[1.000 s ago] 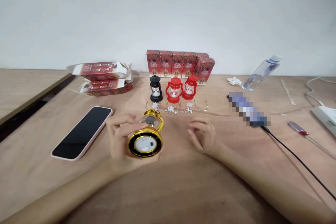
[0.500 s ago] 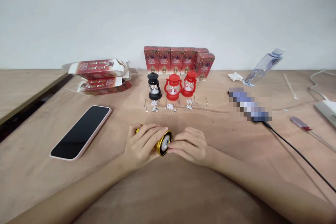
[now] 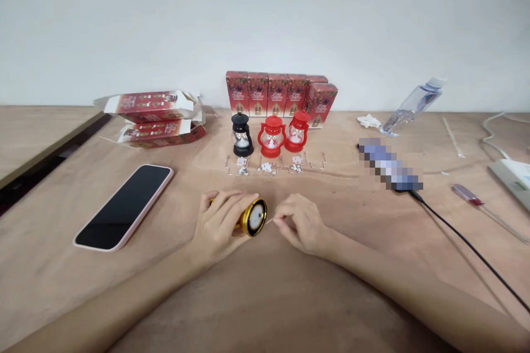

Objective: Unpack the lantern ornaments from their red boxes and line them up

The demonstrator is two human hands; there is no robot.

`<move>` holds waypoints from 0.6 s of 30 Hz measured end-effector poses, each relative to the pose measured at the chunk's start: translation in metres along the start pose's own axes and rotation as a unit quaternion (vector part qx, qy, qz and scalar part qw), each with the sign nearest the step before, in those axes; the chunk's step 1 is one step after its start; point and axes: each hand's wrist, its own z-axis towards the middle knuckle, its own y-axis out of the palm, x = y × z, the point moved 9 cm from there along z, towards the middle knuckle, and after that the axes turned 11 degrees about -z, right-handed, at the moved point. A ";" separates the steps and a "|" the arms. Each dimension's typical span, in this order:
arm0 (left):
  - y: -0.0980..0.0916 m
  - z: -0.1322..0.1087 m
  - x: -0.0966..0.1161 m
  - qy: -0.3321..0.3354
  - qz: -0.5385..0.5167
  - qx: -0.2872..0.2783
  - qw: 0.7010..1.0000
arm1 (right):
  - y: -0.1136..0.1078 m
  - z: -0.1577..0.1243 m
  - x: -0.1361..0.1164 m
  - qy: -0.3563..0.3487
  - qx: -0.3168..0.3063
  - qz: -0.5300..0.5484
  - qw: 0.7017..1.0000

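Observation:
My left hand [image 3: 221, 223] is wrapped round a small gold lantern [image 3: 248, 222] lying on its side. Its round base, with a white disc and a dark spot in the middle, faces right. Just off that base, my right hand [image 3: 301, 224] pinches a thin pale strip [image 3: 270, 220], too small to identify for certain. Beyond the hands stand a black lantern [image 3: 242, 135] and two red lanterns, one in the middle [image 3: 271, 138] and one on the right [image 3: 297, 132]. Bent wire handles [image 3: 318, 164] and small white battery-like pieces [image 3: 266, 167] lie in front of them.
Red printed boxes [image 3: 257, 94] stand in a row by the wall. Opened boxes [image 3: 151, 107] are stacked at the back left, above a phone [image 3: 124, 207]. To the right are a tilted water bottle [image 3: 414, 106], a crumpled tissue [image 3: 368, 121], a blurred-out device with a black cable [image 3: 467, 234], and a lighter-like object [image 3: 467, 194].
My right hand has drawn back from the lantern's base, and a thin pale strip now shows between its fingers. The left hand has shifted slightly left with the lantern.

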 end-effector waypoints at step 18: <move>0.000 0.000 -0.007 -0.035 0.002 0.009 0.999 | -0.033 -0.021 0.121 0.289 0.071 -0.089 0.950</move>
